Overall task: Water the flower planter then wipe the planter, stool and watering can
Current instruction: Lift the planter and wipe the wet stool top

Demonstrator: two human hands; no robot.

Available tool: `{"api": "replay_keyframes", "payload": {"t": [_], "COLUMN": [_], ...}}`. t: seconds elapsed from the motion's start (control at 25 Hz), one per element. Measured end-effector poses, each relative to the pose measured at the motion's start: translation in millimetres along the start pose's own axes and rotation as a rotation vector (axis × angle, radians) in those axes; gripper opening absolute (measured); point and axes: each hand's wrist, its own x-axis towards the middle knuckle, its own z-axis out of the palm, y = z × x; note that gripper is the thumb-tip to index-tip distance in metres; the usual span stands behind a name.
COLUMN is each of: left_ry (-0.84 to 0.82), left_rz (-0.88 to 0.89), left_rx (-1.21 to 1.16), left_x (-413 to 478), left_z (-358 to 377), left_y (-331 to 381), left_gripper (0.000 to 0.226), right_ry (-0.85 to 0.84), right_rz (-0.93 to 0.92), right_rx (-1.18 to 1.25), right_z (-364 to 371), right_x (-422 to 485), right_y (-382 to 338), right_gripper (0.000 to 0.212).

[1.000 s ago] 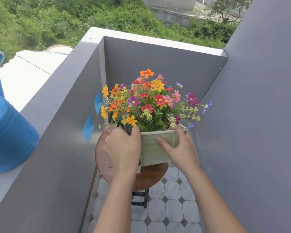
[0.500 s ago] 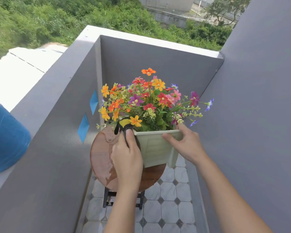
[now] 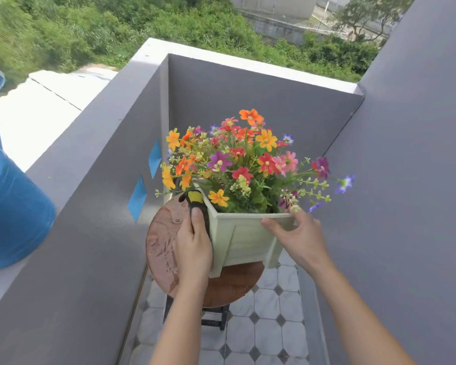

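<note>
The pale green planter (image 3: 244,241) is held tilted over the round wooden stool (image 3: 166,248), one lower corner seemingly resting on the seat, though contact is hard to judge from this angle. A dark and yellow cloth (image 3: 195,202) is pressed against the planter's left side by the left hand (image 3: 194,248), fingers closed around it. The planter's near right rim is gripped by the right hand (image 3: 299,237), thumb on the front face. Wet streaks are seen on the seat. The flowers (image 3: 237,164) are crowded above the rim.
</note>
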Motion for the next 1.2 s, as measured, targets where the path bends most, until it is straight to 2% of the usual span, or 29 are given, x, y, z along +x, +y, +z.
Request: {"api": "replay_keyframes", "payload": {"t": [0.12,0.2,0.36,0.44,0.52,0.6,0.72,0.84,0.96,1.04,1.16,1.2], "left_ry": [-0.021,-0.038,-0.112,-0.105,-0.115,-0.223,-0.446,-0.497,-0.548,-0.636,-0.705,-0.707], "left_rz": [0.033,0.070,0.026,0.000,0.110,0.361,0.527,0.609,0.728,0.810,0.709,0.713], "left_rx": [-0.028,0.020,0.368,0.436,0.561,0.856,1.218,1.242,1.235,1.266,1.330,1.339], "left_x": [26,43,48,36,16,-8,-38,-41,-40,-41,-36,-34], "left_z": [8,13,24,23,11,6,3,-1,-1,1,-3,-6], "left_y": [9,16,3,-6,-16,-36,-78,-87,-85,-89,-97,-100], "left_gripper": [0.039,0.037,0.045,0.050,0.044,0.036,0.053,0.062,0.056,0.041,0.055,0.052], "right_ry": [0.101,0.162,0.323,0.418,0.481,0.494,0.519,0.556,0.573,0.576,0.586,0.592], "right_rz": [0.007,-0.025,-0.082,-0.074,-0.110,-0.128,-0.126,-0.117,-0.118,-0.115,-0.111,-0.109], "right_rx": [0.066,0.106,0.107,0.065,0.006,-0.032,-0.046,-0.038,-0.043,-0.047,-0.047,-0.040], "right_z": [-8,-15,-29,-36,-37,-39,-40,-40,-39,-41,-42,-43], "right_x": [-5,-4,1,7,13,21,31,35,37,38,41,43], "right_y": [-3,-13,-26,-25,-24,-22,-15,-5,5,10,14,15], "right_gripper": [0.054,0.049,0.030,0.049,0.054,0.052,0.052,0.053,0.051,0.051,0.050,0.051]}}
